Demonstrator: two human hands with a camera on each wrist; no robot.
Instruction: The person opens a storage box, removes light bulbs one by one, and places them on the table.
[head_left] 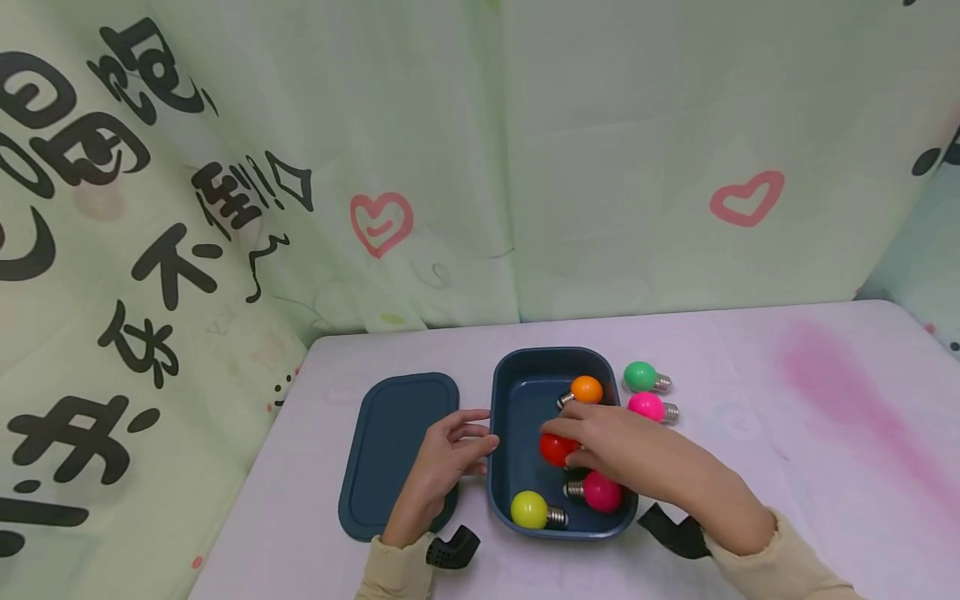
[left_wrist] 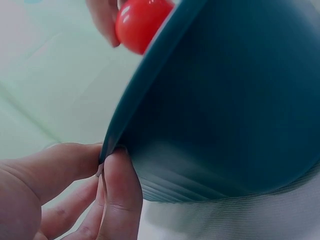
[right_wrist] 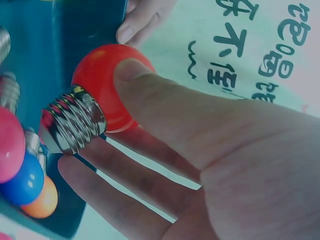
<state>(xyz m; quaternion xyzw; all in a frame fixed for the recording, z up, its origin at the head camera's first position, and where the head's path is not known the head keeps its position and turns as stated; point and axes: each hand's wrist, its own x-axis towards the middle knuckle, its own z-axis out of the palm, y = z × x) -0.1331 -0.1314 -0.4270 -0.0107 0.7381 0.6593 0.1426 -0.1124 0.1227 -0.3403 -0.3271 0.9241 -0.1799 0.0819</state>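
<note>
With thumb and fingers, my right hand [head_left: 611,437] grips a red light bulb [head_left: 556,450] over the dark blue box [head_left: 513,408]. Its silver screw base [right_wrist: 75,120] sticks out past the fingers in the right wrist view. My left hand [head_left: 450,454] pinches the box's left rim between thumb and fingers, plain in the left wrist view. Inside the box lie a yellow bulb [head_left: 529,509], a deep pink bulb [head_left: 602,492] and an orange bulb [head_left: 587,389]. A blue bulb [right_wrist: 25,180] shows beside the orange one in the right wrist view; the right hand hides it from the head view.
Left of the box lies a flat dark blue lid [head_left: 401,442], partly behind the left hand. A green bulb [head_left: 640,376] and a bright pink bulb [head_left: 647,407] rest on the white tablecloth [head_left: 750,400] to the box's right. Printed curtains [head_left: 600,167] hang behind the table.
</note>
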